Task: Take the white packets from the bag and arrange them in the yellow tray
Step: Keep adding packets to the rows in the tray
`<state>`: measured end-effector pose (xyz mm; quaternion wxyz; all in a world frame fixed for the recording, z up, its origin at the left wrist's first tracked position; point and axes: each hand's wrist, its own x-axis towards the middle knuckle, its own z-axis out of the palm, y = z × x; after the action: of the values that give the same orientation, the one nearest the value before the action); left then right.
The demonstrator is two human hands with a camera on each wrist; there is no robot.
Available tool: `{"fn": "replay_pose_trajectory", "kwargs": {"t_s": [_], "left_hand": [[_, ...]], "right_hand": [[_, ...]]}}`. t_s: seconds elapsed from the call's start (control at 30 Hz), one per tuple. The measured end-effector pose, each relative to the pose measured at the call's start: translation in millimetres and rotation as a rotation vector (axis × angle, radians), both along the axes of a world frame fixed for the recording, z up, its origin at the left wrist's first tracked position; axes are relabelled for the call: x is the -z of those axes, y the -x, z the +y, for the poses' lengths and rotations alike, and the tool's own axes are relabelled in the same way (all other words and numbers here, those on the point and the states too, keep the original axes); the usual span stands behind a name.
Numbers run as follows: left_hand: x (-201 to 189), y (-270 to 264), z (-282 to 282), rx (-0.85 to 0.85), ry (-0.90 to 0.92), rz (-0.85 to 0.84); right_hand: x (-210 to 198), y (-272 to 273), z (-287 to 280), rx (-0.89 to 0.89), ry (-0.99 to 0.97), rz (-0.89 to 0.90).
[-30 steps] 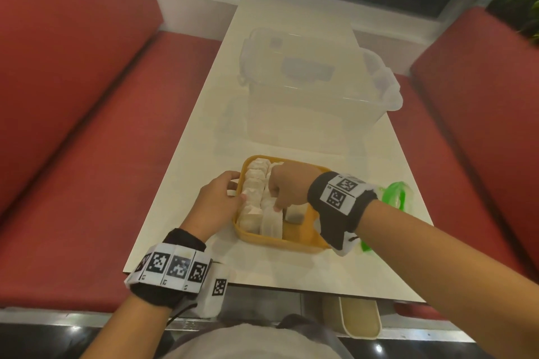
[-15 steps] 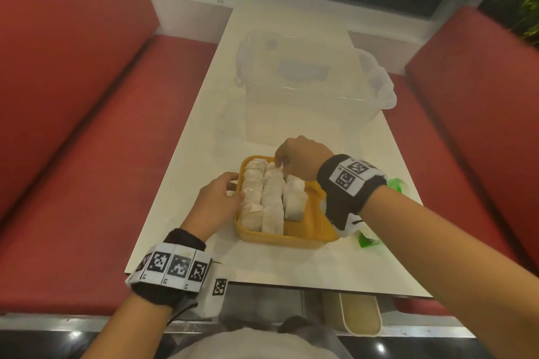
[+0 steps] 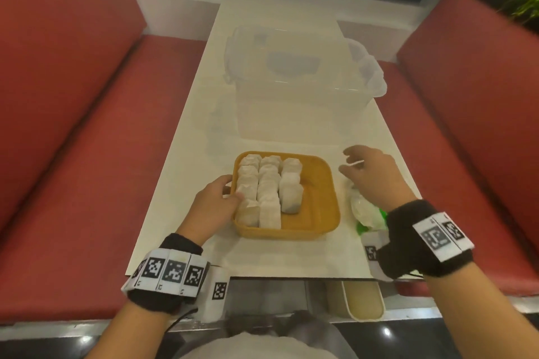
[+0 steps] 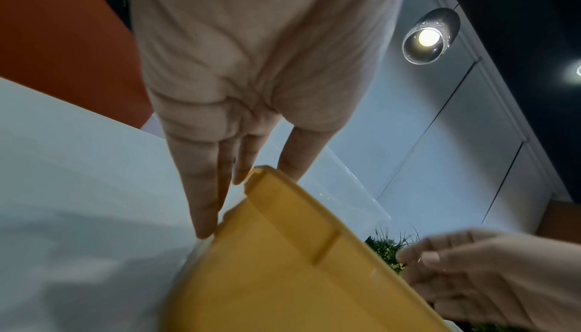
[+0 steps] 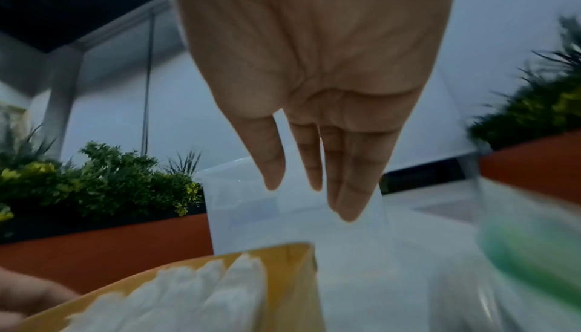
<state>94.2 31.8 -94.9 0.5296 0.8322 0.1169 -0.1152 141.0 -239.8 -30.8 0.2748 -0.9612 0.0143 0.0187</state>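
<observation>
The yellow tray [image 3: 318, 198] sits near the table's front edge, with several white packets [image 3: 268, 189] standing in three rows along its left side. My left hand [image 3: 215, 204] holds the tray's left rim, thumb inside against a packet and fingers [image 4: 204, 188] straight down the outer wall [image 4: 298, 263]. My right hand [image 3: 369, 175] hovers right of the tray with relaxed fingers [image 5: 346, 183] and holds nothing. Beneath it lies the clear bag [image 3: 364, 210] with green print, partly hidden by my wrist. The right wrist view shows the packets [image 5: 188, 295] low and the blurred bag [image 5: 518, 250] at right.
A clear lidded plastic box [image 3: 297, 90] stands just behind the tray. Red benches [image 3: 73, 125] run along both sides of the narrow white table [image 3: 189, 154]. A cream bin [image 3: 363, 300] sits below the table's front edge.
My right hand has left the tray and moved right, over the bag. The third row of packets now shows. My left hand has stayed on the tray's rim.
</observation>
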Motion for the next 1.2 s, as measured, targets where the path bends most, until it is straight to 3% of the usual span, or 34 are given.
{"fn": "replay_pose_trajectory", "kwargs": {"t_s": [0.13, 0.33, 0.47, 0.6, 0.67, 0.73, 0.83, 0.9, 1.07, 1.13, 1.2], "left_hand": [[2, 5, -1, 0.014, 0.061, -0.001], [-6, 15, -5, -0.045, 0.061, 0.02], [-10, 18, -11, -0.106, -0.081, 0.013], [-39, 29, -31, -0.133, -0.288, -0.236], [-62, 32, -54, -0.077, -0.235, -0.348], [-79, 30, -86, 0.035, -0.105, -0.354], [-82, 20, -151, 0.235, 0.037, -0.312], [-68, 9, -196, 0.397, -0.054, -0.296], [-23, -12, -259, 0.612, -0.566, 0.023], [-13, -16, -262, 0.615, -0.628, 0.0], [-12, -19, -258, 0.589, -0.556, -0.095]], "right_hand": [[42, 33, 5, 0.009, -0.141, 0.204], [63, 51, 12, 0.003, -0.31, 0.139], [56, 51, -5, 0.005, -0.334, 0.114], [41, 58, -44, 0.01, -0.382, -0.108], [36, 61, -69, 0.089, -0.391, -0.26], [39, 59, -91, 0.145, -0.315, -0.298], [48, 57, -104, 0.042, -0.154, 0.011], [54, 64, -103, -0.086, -0.152, 0.141], [67, 78, -110, -0.274, -0.116, 0.146], [74, 76, -118, -0.315, -0.077, 0.111], [78, 75, -123, -0.358, -0.036, 0.138]]}}
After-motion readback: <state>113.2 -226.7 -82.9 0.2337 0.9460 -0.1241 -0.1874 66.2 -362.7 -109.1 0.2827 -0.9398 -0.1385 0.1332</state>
